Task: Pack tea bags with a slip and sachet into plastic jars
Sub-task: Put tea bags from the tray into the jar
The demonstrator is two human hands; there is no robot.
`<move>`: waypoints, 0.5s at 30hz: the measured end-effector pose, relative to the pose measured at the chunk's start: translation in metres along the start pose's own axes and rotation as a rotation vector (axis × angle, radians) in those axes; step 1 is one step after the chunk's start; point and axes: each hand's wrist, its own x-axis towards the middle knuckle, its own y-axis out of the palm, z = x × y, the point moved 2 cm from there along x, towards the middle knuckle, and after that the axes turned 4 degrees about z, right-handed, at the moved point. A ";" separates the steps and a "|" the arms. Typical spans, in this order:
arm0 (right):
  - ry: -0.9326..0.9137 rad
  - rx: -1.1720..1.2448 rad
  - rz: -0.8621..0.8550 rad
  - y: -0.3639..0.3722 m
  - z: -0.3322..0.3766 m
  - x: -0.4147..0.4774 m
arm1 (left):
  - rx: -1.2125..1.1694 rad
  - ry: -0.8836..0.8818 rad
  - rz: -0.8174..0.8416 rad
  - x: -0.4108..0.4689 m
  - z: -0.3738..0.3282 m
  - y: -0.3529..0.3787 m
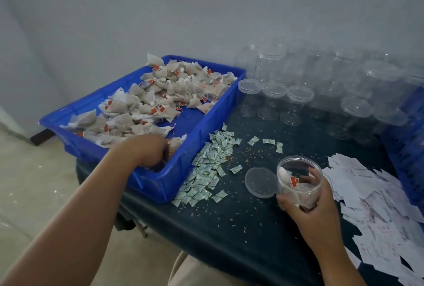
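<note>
A dark table fills the right and middle of the view. On its left part sits a blue tray, its left end hanging past the table edge. Tea bags with red tags lie heaped in the tray, mostly along its far and left side. At the far right of the table stand the empty jars, clear plastic, many with lids on, some stacked. A loose pile of white slips covers the near right of the table, and a blue crate shows at the right edge behind it. Green-and-white sachets are strewn just beside the tray's right wall, with a few farther right.

Near the slips, an open jar holds several tea bags, one red tag showing through its wall. The right hand grips this jar from the near side, fingers wrapped round it. Its lid lies flat on the table, touching the jar's left side. The left hand reaches down into the tray's near corner; its fingers are hidden, so I cannot tell whether it holds anything. Small grains are scattered over the table.
</note>
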 end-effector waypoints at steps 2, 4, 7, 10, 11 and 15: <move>-0.002 0.005 0.000 0.000 -0.001 0.001 | -0.071 -0.006 -0.134 0.005 0.005 -0.004; -0.007 0.007 -0.004 0.000 -0.002 0.001 | -0.227 -0.010 -0.321 0.010 0.009 -0.010; -0.011 0.006 -0.009 0.000 -0.004 0.001 | -0.498 -0.026 -0.574 0.002 0.007 -0.024; -0.015 0.001 0.000 0.002 -0.003 0.001 | -0.740 0.078 -0.741 -0.022 -0.017 -0.041; -0.015 -0.001 0.003 0.002 -0.004 0.001 | -0.809 0.162 -0.737 -0.029 -0.030 -0.047; 0.001 -0.006 0.002 0.002 -0.005 0.001 | -0.939 0.492 -0.604 -0.043 -0.103 -0.061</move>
